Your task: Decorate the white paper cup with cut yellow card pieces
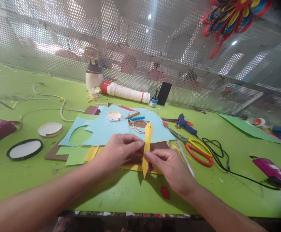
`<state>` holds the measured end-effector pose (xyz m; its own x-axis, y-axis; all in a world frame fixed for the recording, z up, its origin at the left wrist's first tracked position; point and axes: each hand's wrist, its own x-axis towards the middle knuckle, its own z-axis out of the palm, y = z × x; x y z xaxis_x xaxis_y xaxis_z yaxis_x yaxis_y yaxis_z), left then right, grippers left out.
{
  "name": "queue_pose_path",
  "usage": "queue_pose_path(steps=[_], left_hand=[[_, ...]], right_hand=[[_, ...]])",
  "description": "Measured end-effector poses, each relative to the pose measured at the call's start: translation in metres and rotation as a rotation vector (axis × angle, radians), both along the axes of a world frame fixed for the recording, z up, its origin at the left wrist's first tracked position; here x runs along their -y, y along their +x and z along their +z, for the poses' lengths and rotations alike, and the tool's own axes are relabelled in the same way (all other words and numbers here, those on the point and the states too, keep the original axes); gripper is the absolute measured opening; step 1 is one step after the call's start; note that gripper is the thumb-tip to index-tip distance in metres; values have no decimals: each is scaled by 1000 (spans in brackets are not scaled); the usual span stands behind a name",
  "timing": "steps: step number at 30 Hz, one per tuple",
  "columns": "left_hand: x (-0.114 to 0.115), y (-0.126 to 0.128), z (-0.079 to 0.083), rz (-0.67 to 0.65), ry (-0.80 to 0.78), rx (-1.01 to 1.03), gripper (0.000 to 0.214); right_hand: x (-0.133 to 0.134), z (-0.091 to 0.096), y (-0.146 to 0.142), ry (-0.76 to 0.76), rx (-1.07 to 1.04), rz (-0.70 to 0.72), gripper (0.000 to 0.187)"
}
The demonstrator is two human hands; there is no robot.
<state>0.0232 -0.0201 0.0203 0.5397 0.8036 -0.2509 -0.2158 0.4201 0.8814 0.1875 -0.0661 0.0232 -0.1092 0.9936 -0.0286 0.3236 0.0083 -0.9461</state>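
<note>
A narrow yellow paper cutout (pixel 148 145) with pointed ends and two small dark dots near its top stands upright between my hands, above the table's front part. My left hand (pixel 124 146) pinches its left edge near the middle. Lower down, my right hand (pixel 168 164) grips the right edge between thumb and fingers. Behind it lie light blue paper sheets (pixel 99 129) with a round hole cut at the left, over brown, green and yellow sheets. On the blue paper rest a small white disc (pixel 114 116) with yellow points, a blue pen (pixel 138 118) and a brown stick (pixel 133 115).
Scissors (pixel 198 154) with orange and yellow handles and a blue glue gun (pixel 186 124) lie right. A red paper piece (pixel 165 192) sits near the front edge. Stacked paper cups (pixel 128 92), a jug (pixel 94 75) and a phone (pixel 164 93) stand along the perforated screen.
</note>
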Motion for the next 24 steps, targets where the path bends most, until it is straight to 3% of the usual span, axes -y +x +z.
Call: queue_pose_path(steps=[14,24], left_hand=[[-1,-1,-2,-29,-5,81,20],[-1,3,-6,48,-14,7,26]], right_hand=[[0,-4,1,-12,-58,13,40],[0,-5,0,-7,-63,16,38]])
